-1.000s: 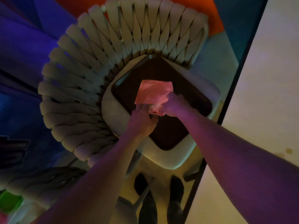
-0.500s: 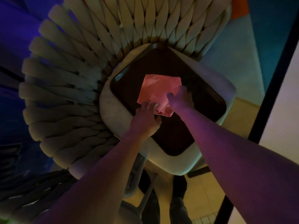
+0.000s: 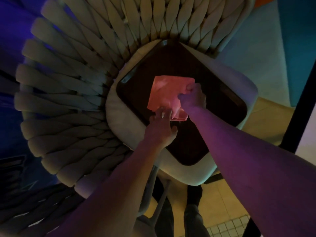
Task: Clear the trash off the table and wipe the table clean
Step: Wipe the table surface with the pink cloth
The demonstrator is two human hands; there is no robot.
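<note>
the scene is dim and lit in mixed colours. a dark tray lies on the seat cushion of a woven chair, one corner of it pointing at the chair back. a pink cloth lies folded on the tray, near the tray's middle and toward its left edge.

the right hand has its fingers curled tight round the right edge of the cloth, bunching it. the left hand has its fingers extended and nearly straight, their tips pressing the near corner of the cloth flat against the tray; it grips nothing.

judged step: the cloth is being gathered or refolded on the tray, ahead of wiping. the counter to be wiped is probably the pale surface at the right edge of the view (only a strip of it shows, so this is not certain).

risks from here:
- the tray rests on a soft cushion, not a firm surface. downward pressure near the tray's near edge could tip it or slide it off the seat.
- if the right hand lifts while the left fingers pin the corner, the cloth could unfold and trail.
- low light may hide leftover trash or smears.
</note>
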